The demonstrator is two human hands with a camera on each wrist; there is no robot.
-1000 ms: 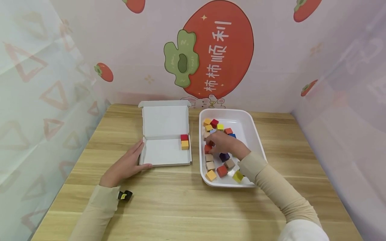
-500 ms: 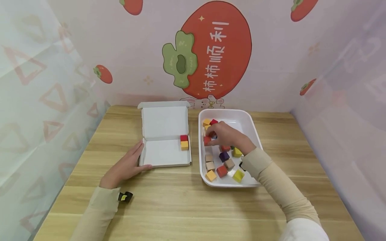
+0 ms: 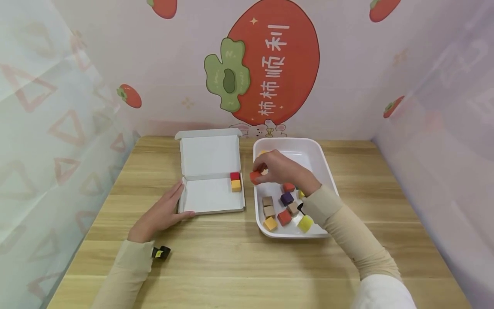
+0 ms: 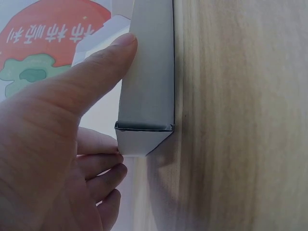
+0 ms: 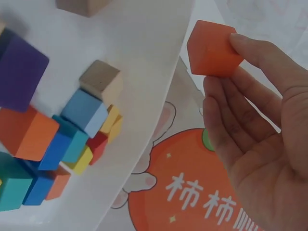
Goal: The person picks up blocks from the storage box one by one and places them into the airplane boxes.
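My right hand pinches an orange-red cube block between thumb and fingertips. In the head view this block overlaps the left rim of the white tray. My left hand rests at the near left corner of an open white cardboard box. Its thumb lies along the front wall, while the other fingertips touch the left side, as the left wrist view shows. Inside the box's right end sit a red block and, in front of it, a yellow-orange block.
Several coloured blocks lie in the tray, among them a purple block and a yellow block. The box's raised lid stands toward the patterned back wall. Wooden tabletop shows in front.
My right hand has picked the orange-red block from the tray's left side and brought it up and left to the rim. The left hand stays at the box.
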